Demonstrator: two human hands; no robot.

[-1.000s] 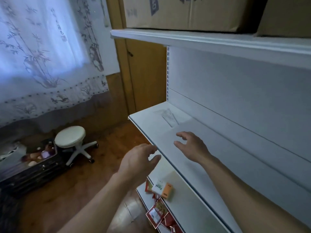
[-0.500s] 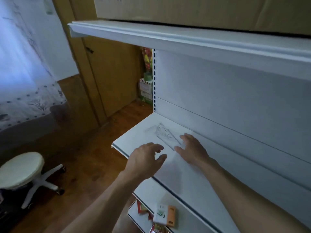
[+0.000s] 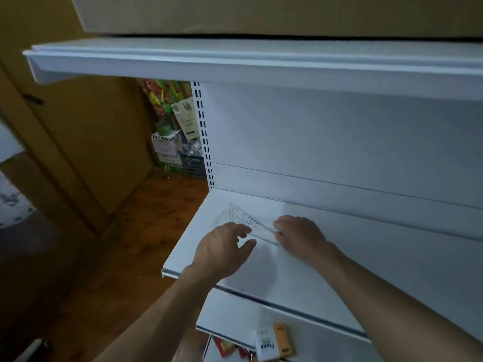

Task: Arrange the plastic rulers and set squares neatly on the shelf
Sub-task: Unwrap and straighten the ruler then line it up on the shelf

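Note:
Clear plastic set squares and rulers lie overlapped in a loose pile on the white middle shelf, near its left end. My left hand hovers over the pile's near edge, fingers apart and curled, its fingertips at the plastic. My right hand rests at the pile's right end, fingertips touching the long clear edge. Whether either hand grips a piece is hard to tell.
An upper shelf with a cardboard box overhangs the work area. A lower shelf holds a white and orange box and red packets. Packaged goods stand behind the shelf's left upright. Wooden floor lies to the left.
The view has swung right and closer to the shelf. Both hands have moved forward from the shelf's front edge to the clear rulers and set squares.

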